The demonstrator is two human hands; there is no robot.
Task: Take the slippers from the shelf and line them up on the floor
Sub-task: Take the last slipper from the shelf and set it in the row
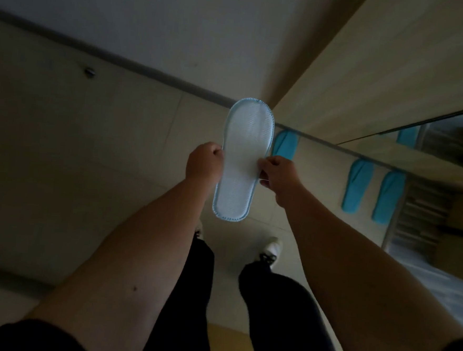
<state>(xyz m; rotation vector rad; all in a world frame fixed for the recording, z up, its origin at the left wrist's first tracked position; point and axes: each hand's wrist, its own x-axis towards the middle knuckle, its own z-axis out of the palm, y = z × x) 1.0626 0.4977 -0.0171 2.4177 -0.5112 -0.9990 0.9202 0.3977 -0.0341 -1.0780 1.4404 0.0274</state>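
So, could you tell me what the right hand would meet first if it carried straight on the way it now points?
The right hand points up-left and already pinches the white slipper's edge; beyond it, probably the left hand gripping the opposite edge, though depth is unclear.

Frame centre: slipper point(242, 159) held above floor point(90, 143), left hand point(204, 162) at its left edge, right hand point(278, 173) at its right. Right of frame: three slippers point(358, 189) on floor.
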